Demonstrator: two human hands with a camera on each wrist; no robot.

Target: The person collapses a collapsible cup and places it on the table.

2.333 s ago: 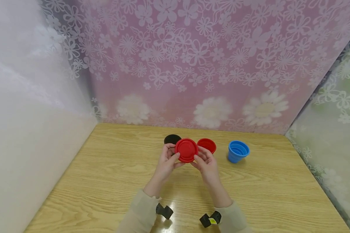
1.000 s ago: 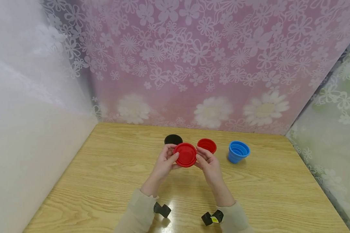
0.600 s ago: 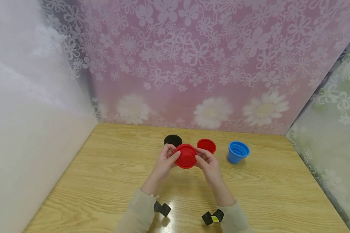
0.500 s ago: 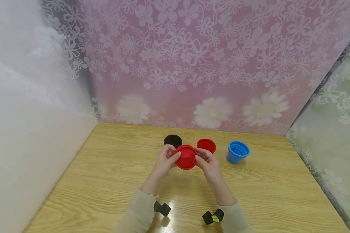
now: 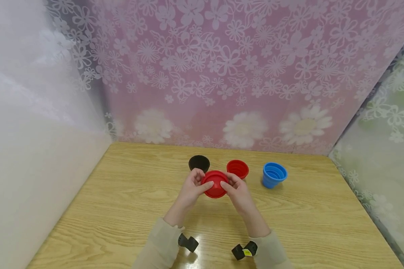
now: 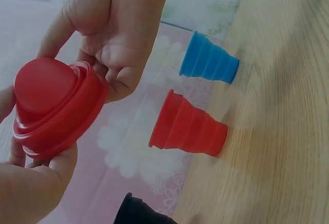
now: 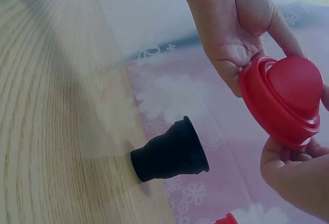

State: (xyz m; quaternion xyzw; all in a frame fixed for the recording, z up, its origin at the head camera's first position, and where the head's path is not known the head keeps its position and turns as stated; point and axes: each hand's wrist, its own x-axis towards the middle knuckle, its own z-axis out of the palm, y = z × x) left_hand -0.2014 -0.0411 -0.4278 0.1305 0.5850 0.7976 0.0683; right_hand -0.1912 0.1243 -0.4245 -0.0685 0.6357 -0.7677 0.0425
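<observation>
Both hands hold a red collapsible cup [image 5: 215, 189] above the table, mostly folded. In the left wrist view its round base bulges crookedly out of the folded rings, facing up and away from the table. The left hand [image 5: 190, 188] grips its left side and the right hand [image 5: 239, 192] its right side, fingers behind the rim. Both thumbs lie inward across the near face. Behind the hands stand a black cup [image 5: 198, 163], partly hidden by the left hand, and a second red cup [image 5: 237, 169], partly hidden by the right hand, both extended.
An extended blue collapsible cup [image 5: 274, 175] stands to the right of the red one. All stand on a wood-grain table [image 5: 121, 209] with a pink flowered curtain [image 5: 195, 74] behind it and pale screens at both sides. Dark devices sit at both wrists.
The held cup has come slightly lower and nearer. Its flat ringed face now bulges at the base. Both thumbs have slid from the rim inward over the face. The standing cups stay put.
</observation>
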